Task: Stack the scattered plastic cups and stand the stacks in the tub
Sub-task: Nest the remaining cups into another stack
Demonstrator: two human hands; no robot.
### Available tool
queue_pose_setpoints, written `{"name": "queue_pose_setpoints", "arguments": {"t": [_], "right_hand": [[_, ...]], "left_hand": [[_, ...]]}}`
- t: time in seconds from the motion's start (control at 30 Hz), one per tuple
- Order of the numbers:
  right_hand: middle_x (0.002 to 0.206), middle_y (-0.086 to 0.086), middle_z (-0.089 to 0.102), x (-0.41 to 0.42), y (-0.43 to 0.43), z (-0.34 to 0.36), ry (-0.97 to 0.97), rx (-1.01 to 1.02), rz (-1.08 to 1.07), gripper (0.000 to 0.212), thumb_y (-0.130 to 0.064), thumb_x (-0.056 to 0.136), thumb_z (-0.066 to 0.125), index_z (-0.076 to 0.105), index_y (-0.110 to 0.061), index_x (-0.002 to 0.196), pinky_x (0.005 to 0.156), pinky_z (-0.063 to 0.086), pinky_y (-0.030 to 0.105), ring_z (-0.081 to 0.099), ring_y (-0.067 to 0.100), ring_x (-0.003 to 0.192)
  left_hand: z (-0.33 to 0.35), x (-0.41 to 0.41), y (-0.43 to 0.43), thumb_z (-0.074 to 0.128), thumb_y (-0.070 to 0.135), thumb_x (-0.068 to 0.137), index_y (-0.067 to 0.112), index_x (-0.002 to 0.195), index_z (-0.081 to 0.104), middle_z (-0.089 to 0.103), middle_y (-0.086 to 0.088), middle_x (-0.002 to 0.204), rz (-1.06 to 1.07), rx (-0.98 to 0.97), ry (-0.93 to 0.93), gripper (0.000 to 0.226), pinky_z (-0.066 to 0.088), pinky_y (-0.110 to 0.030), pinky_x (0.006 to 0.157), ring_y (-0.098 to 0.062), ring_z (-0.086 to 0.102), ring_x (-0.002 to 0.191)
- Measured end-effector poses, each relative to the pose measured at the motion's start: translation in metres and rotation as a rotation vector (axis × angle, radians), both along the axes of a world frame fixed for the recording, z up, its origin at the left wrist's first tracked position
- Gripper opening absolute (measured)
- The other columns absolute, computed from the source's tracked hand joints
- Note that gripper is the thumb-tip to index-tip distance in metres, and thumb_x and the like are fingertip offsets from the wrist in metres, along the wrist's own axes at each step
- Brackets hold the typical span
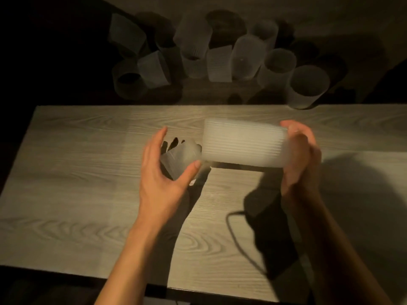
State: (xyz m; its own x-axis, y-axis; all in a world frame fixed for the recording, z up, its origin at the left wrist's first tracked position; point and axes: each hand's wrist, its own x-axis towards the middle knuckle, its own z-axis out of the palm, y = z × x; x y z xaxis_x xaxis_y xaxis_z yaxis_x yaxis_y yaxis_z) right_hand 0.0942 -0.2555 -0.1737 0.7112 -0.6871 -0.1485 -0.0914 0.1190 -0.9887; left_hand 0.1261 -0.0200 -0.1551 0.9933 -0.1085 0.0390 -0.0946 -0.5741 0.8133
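Observation:
My right hand (301, 157) grips a ribbed, frosted plastic cup stack (240, 143) that lies sideways above the table, its wide end pointing left. My left hand (163, 164) holds a single translucent cup (182, 158) between thumb and fingers, just left of the stack's open end and blurred by motion. Several more frosted cups (240, 58) lie or stand scattered in the dim area beyond the table's far edge. One large cup (308, 86) stands at the far right of that group. No tub is visible.
A light wood-grain table (77, 172) fills the middle of the view, its near edge at the bottom. A dark cable (233, 230) curls across it by my right forearm. The surroundings are dark.

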Motion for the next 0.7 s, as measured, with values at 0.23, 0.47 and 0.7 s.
{"name": "queue_pose_setpoints", "arguments": {"t": [0.23,0.47,0.7], "right_hand": [[0.107,-0.014,0.064,0.002,0.013,0.001,0.038,0.003,0.025,0.038,-0.051,0.085,0.047,0.066,-0.03,0.111,0.085,0.048,0.023,0.059,-0.004,0.094],[0.105,-0.014,0.064,0.003,0.019,0.005,0.006,-0.035,0.067,0.041,-0.041,0.091,0.041,0.065,-0.019,0.116,0.075,0.044,0.009,0.056,-0.014,0.087],[0.103,-0.021,0.064,-0.01,-0.001,0.004,-0.003,-0.083,0.034,0.031,-0.055,0.089,0.043,0.063,-0.038,0.104,0.079,0.047,0.031,0.059,-0.003,0.093]], "left_hand": [[-0.002,0.007,0.013,0.089,0.035,0.069,0.028,0.093,0.076,0.063,0.007,0.136,0.176,-0.421,0.181,0.028,0.05,-0.027,0.098,-0.01,0.061,0.123],[0.011,0.015,-0.005,0.09,0.032,0.066,0.001,0.087,0.066,0.071,-0.005,0.086,0.181,-0.684,0.231,0.045,0.051,-0.029,0.078,-0.019,0.064,0.082],[0.012,0.018,-0.03,0.065,0.056,0.085,0.047,0.144,0.045,0.055,0.007,0.144,0.074,-0.66,0.311,0.063,0.032,-0.047,0.12,-0.016,0.049,0.136]]}}
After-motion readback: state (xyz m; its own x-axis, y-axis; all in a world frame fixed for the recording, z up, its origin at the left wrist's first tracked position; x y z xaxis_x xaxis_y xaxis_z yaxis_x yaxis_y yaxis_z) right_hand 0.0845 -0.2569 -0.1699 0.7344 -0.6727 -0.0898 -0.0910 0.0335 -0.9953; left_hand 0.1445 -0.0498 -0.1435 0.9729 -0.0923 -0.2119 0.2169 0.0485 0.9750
